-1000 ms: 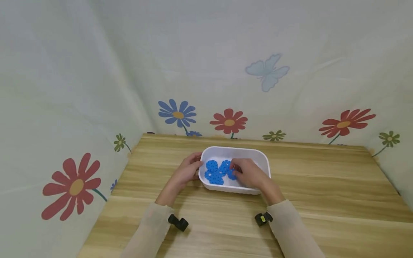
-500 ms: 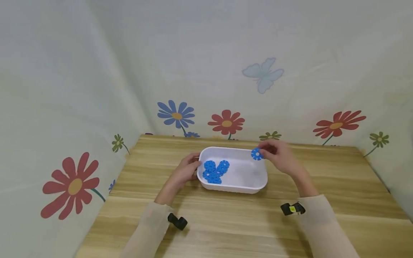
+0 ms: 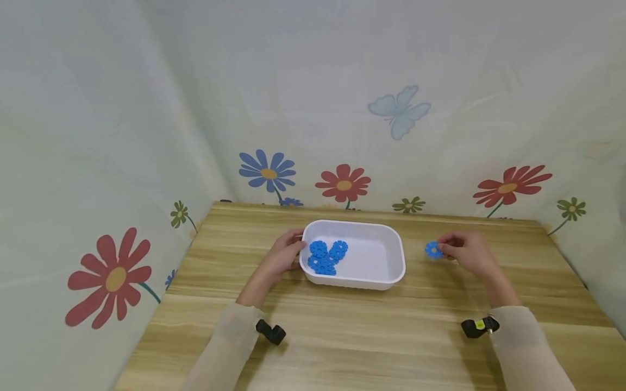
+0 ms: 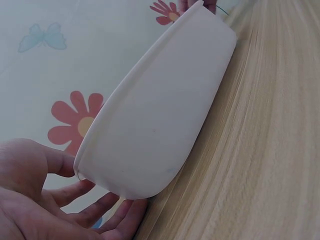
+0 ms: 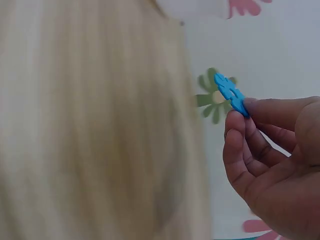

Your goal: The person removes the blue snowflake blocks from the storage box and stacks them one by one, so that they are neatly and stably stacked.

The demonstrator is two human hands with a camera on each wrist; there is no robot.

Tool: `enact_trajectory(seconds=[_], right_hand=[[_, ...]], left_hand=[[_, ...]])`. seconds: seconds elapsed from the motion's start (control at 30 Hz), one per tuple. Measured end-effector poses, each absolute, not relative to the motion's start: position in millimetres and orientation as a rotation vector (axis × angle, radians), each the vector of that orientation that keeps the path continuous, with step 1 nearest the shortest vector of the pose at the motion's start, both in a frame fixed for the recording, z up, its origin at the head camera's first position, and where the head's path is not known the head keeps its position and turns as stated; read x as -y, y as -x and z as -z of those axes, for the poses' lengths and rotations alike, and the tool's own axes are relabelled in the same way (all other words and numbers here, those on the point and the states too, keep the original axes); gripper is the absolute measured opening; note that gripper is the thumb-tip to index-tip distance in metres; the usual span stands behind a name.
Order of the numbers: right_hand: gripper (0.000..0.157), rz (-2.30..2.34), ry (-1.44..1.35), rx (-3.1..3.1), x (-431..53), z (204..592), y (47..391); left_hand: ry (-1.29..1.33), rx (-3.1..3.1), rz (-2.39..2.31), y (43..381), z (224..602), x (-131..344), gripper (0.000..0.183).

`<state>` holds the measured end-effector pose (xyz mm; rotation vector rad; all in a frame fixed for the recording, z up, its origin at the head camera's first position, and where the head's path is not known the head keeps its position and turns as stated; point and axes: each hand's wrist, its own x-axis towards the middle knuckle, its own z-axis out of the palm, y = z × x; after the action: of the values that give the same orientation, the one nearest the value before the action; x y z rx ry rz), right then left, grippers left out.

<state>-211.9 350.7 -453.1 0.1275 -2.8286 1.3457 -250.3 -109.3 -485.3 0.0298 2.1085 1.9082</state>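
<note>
My right hand (image 3: 470, 253) pinches a blue notched plastic disc (image 3: 433, 250) between thumb and fingertips, off to the right of the white tray (image 3: 374, 279). Seen from the right wrist, this disc (image 5: 231, 95) is nearly edge-on and above the table. At the tray's left end my left hand (image 3: 281, 258) grips the rim; in the left wrist view its thumb lies at the rim and the fingers (image 4: 102, 207) curl against the outer wall. Several more blue notched discs (image 3: 320, 263) lie overlapping in the left part of the tray.
The tray stands on a wood-grain table (image 3: 342, 336). A pale curtain (image 3: 313, 108) printed with flowers and a butterfly hangs behind the table and along its left side. Small black devices (image 3: 479, 327) are strapped to both wrists.
My right hand has lifted one blue disc out of the tray and carried it right, past the tray's right end. The left hand has stayed at the rim.
</note>
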Motion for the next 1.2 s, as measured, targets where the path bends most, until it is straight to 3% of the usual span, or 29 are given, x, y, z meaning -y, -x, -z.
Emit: enact_trajectory(seconds=[0.33, 0.63, 1.2], right_hand=[[0.019, -1.310, -0.035, 2.937, -347, 488, 216], [0.015, -1.023, -0.120, 2.988, -344, 489, 216], [0.030, -0.993, -0.252, 2.880, -337, 470, 210]], left_hand=[[-0.024, -2.127, -1.897, 250, 487, 113, 0.047], [-0.012, -2.129, -1.891, 249, 484, 113, 0.046], [0.008, -2.115, -1.886, 247, 480, 109, 0.047]])
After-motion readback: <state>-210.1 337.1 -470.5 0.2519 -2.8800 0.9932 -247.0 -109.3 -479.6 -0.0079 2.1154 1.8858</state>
